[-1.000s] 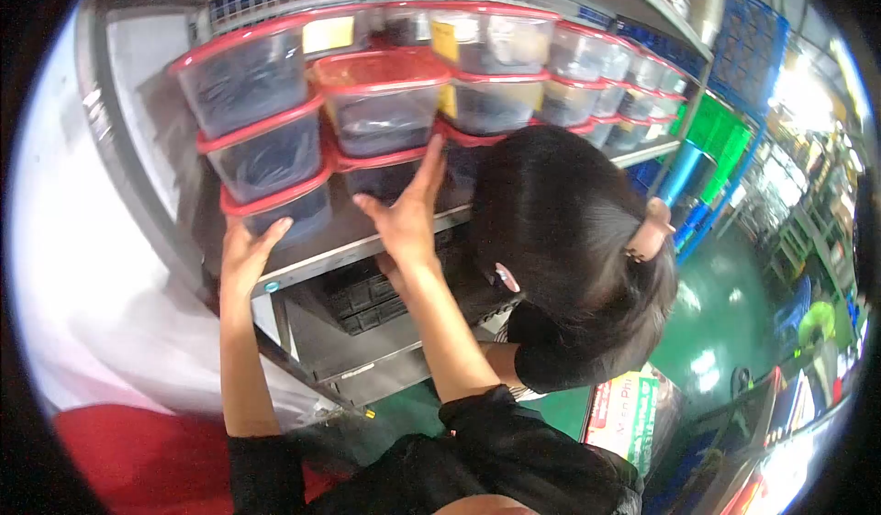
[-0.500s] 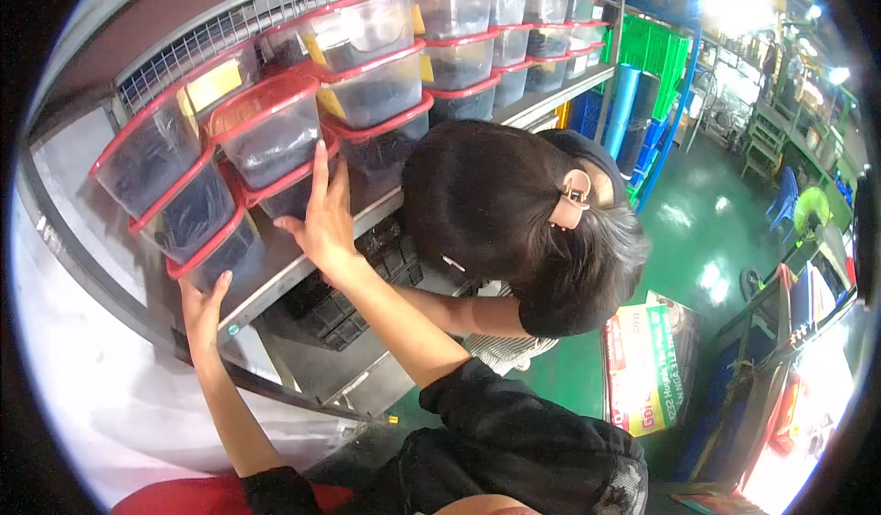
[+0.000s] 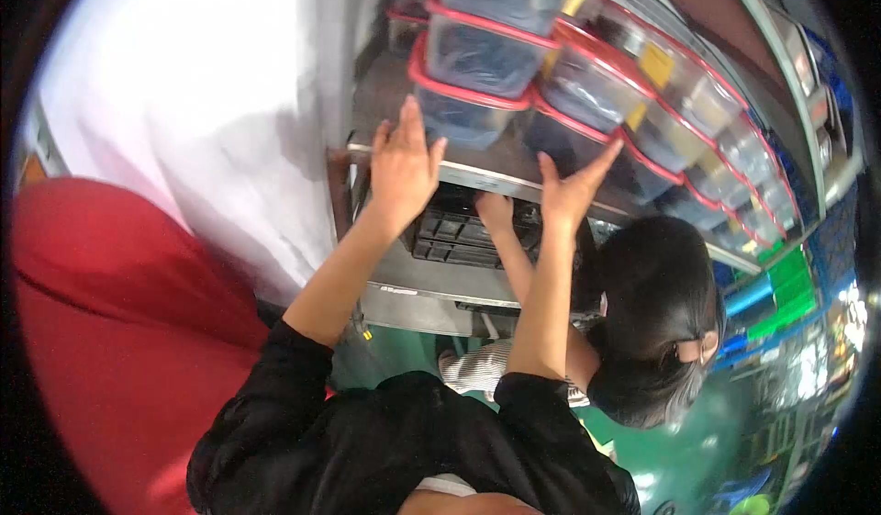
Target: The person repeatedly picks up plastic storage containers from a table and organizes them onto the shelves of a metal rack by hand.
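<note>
My left hand (image 3: 404, 171) is open, its fingers spread at the front left of the bottom plastic tub (image 3: 466, 122) in a stack. That tub is clear with a red rim and holds something dark. Over the shelf edge, my right hand (image 3: 569, 189) is open too, thumb and fingers apart, in front of the lower red-rimmed tub (image 3: 564, 140) of the neighbouring stack. Whether the fingertips touch the tubs I cannot tell. Another clear tub (image 3: 482, 54) rests on the left stack's bottom one.
A crouching co-worker (image 3: 656, 304) is close on my right, one hand (image 3: 496, 210) reaching to a black crate (image 3: 459, 235) under the shelf (image 3: 486, 177). White sheeting (image 3: 202, 102) hangs at left, with a red covered shape (image 3: 110, 331) below it. More tubs (image 3: 725, 162) line the shelf rightward.
My view has turned, so the tubs now appear at upper centre and right. Both hands stay open by the tubs. The co-worker's hand now shows at the black crate.
</note>
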`<state>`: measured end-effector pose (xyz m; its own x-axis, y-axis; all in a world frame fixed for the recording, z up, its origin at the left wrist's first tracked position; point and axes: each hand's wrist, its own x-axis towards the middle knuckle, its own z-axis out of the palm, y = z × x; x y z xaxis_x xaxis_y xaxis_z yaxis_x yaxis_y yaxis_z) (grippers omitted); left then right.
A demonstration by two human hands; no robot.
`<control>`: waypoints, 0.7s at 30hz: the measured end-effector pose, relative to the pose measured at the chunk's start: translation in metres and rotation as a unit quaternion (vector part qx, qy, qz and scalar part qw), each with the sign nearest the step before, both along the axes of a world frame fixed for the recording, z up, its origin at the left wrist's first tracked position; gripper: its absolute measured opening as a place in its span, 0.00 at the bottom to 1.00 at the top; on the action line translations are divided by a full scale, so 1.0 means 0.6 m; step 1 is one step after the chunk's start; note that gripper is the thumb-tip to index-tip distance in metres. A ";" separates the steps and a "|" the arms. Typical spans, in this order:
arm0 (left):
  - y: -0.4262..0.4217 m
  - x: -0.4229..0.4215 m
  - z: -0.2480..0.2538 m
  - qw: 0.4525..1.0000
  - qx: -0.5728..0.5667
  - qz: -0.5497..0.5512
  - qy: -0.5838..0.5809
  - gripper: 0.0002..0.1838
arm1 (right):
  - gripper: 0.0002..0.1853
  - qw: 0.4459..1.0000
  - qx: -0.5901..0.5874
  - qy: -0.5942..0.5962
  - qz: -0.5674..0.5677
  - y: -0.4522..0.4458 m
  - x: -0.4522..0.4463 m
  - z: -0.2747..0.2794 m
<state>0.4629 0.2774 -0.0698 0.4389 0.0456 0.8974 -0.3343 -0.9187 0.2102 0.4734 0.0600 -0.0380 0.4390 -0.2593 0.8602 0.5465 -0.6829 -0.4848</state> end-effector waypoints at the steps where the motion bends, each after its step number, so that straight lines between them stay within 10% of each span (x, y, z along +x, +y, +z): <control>1: -0.002 -0.012 -0.009 1.000 -0.010 -0.026 -0.014 0.36 | 0.56 1.000 -0.007 0.000 -0.009 0.003 -0.004 0.000; 5: 0.000 -0.071 -0.002 0.996 -0.013 -0.091 0.007 0.27 | 0.49 0.997 -0.037 0.006 -0.074 0.038 -0.040 0.005; 10: 0.130 -0.109 0.067 0.896 -0.301 -0.144 -0.294 0.14 | 0.35 0.993 -0.101 -0.055 -0.008 0.122 -0.074 0.003; 12: 0.174 -0.079 0.118 0.797 -0.491 -0.285 -0.203 0.13 | 0.34 0.996 -0.064 -0.008 0.063 0.158 -0.079 0.005; 16: 0.238 0.083 0.117 0.676 -0.442 -0.530 0.257 0.27 | 0.41 0.994 -0.093 0.032 0.054 0.197 -0.075 0.005; 21: 0.175 0.252 0.122 0.726 -0.374 -0.436 0.379 0.41 | 0.50 0.993 -0.087 0.077 0.036 0.250 -0.064 -0.002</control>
